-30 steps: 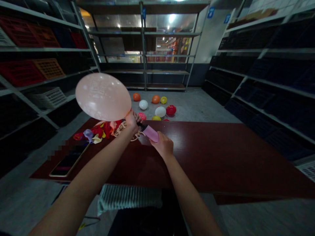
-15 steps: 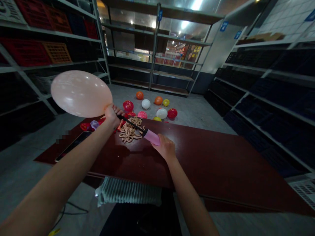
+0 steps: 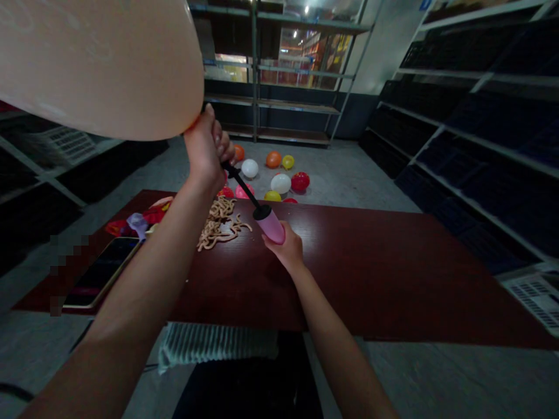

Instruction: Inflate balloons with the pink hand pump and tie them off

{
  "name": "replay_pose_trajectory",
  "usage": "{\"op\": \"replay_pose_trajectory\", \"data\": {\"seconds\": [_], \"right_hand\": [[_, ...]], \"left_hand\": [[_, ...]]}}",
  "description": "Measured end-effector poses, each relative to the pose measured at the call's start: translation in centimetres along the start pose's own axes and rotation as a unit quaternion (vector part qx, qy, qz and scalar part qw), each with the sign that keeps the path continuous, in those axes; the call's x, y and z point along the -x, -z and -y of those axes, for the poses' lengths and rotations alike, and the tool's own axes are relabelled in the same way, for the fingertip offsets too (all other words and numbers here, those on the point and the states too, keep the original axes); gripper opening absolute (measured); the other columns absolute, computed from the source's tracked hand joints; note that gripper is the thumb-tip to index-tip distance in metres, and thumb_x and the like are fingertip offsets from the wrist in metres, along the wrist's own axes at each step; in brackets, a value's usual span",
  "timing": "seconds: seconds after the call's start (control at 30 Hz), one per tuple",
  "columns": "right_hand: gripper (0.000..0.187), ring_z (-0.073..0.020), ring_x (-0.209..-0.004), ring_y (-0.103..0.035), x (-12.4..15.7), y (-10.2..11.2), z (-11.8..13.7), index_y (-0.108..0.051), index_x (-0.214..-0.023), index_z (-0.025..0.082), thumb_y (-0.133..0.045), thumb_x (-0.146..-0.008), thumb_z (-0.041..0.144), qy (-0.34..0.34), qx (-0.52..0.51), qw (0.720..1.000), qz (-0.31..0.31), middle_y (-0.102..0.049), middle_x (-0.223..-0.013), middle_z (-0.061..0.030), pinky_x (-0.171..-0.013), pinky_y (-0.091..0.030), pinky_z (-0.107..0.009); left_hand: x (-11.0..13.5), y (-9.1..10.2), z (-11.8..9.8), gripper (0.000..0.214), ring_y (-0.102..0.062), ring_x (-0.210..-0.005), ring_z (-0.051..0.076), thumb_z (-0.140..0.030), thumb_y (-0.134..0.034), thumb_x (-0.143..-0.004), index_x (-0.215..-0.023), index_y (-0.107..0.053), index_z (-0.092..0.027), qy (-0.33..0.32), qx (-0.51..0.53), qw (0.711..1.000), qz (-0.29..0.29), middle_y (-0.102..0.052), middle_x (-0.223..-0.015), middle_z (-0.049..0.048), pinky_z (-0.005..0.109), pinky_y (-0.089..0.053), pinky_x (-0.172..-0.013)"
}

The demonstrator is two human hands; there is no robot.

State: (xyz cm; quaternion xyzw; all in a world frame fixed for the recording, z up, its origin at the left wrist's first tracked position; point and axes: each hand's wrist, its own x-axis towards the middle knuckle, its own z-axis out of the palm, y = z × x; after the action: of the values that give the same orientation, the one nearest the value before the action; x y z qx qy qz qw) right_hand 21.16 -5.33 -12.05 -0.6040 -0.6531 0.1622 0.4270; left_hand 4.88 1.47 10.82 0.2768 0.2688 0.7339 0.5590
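Observation:
A large pale peach balloon (image 3: 117,70), blown up, fills the upper left and runs past the frame's edge. My left hand (image 3: 206,145) is closed around its neck and the near end of a hand balloon pump (image 3: 269,224); the fingers hide the join. From that hand a black rod slants down to the pump's pink barrel, which has a black collar. My right hand (image 3: 288,247) wraps around the barrel's lower end, above the dark red table (image 3: 375,267). Tan, worm-like strands (image 3: 218,227) lie in a tangle beneath the rod.
Left of the strands lie limp coloured balloons (image 3: 138,223) and a phone (image 3: 105,272). Several inflated balloons, among them a white one (image 3: 250,169) and a red one (image 3: 300,182), rest on the floor beyond the table. Metal shelving (image 3: 297,106) stands behind. A ribbed cloth (image 3: 213,343) hangs below the front edge.
My left hand and the balloon have risen, and the balloon looks much larger in view. The pump slopes more steeply. The camera view has tilted down and shifted. Both hands keep their grip.

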Motion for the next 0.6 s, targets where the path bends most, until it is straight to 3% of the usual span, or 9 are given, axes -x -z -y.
{"op": "replay_pose_trajectory", "data": {"seconds": [0.13, 0.27, 0.43, 0.6], "right_hand": [[0.043, -0.0244, -0.084, -0.073, -0.3, -0.2, 0.1, -0.063, -0.108, 0.027, -0.070, -0.077, 0.056, -0.036, -0.020, 0.999, -0.018, -0.075, -0.093, -0.0017, -0.071, -0.051, -0.031], [0.043, -0.0242, -0.083, -0.073, -0.4, -0.1, 0.2, -0.063, -0.109, 0.027, -0.071, -0.077, 0.056, -0.070, 0.000, 0.997, -0.035, -0.076, -0.091, -0.0012, -0.069, -0.049, -0.030], [0.043, -0.0240, -0.084, -0.073, -0.2, 0.0, 0.3, -0.065, -0.113, 0.028, -0.071, -0.080, 0.054, -0.032, 0.078, 0.995, -0.044, -0.077, -0.095, -0.0020, -0.068, -0.046, -0.029], [0.039, -0.0224, -0.088, -0.072, 0.1, -0.5, 0.7, -0.066, -0.114, 0.025, -0.071, -0.083, 0.048, 0.056, 0.168, 0.984, -0.017, -0.077, -0.101, -0.0045, -0.068, -0.042, -0.028]], "left_hand": [[0.8, -1.5, 5.4, 0.052, -0.016, -0.034, 0.008, -0.035, -0.055, -0.102, -0.060, -0.029, -0.023, 0.029, -0.061, 0.997, 0.027, -0.020, -0.041, -0.0062, 0.027, -0.016, -0.039], [2.0, -1.2, 9.4, 0.052, -0.017, -0.031, 0.008, -0.022, -0.046, -0.103, -0.055, -0.027, -0.022, 0.062, -0.107, 0.992, 0.021, -0.020, -0.038, -0.0055, 0.026, -0.013, -0.035], [1.9, 1.0, 9.5, 0.051, -0.018, -0.029, 0.008, -0.026, -0.044, -0.103, -0.056, -0.025, -0.021, 0.084, -0.079, 0.993, -0.014, -0.020, -0.038, -0.0062, 0.024, -0.015, -0.033], [0.9, 6.1, 8.0, 0.048, -0.020, -0.028, 0.007, -0.026, -0.040, -0.103, -0.060, -0.020, -0.021, 0.130, -0.018, 0.985, -0.108, -0.019, -0.040, -0.0078, 0.023, -0.020, -0.035]]}}
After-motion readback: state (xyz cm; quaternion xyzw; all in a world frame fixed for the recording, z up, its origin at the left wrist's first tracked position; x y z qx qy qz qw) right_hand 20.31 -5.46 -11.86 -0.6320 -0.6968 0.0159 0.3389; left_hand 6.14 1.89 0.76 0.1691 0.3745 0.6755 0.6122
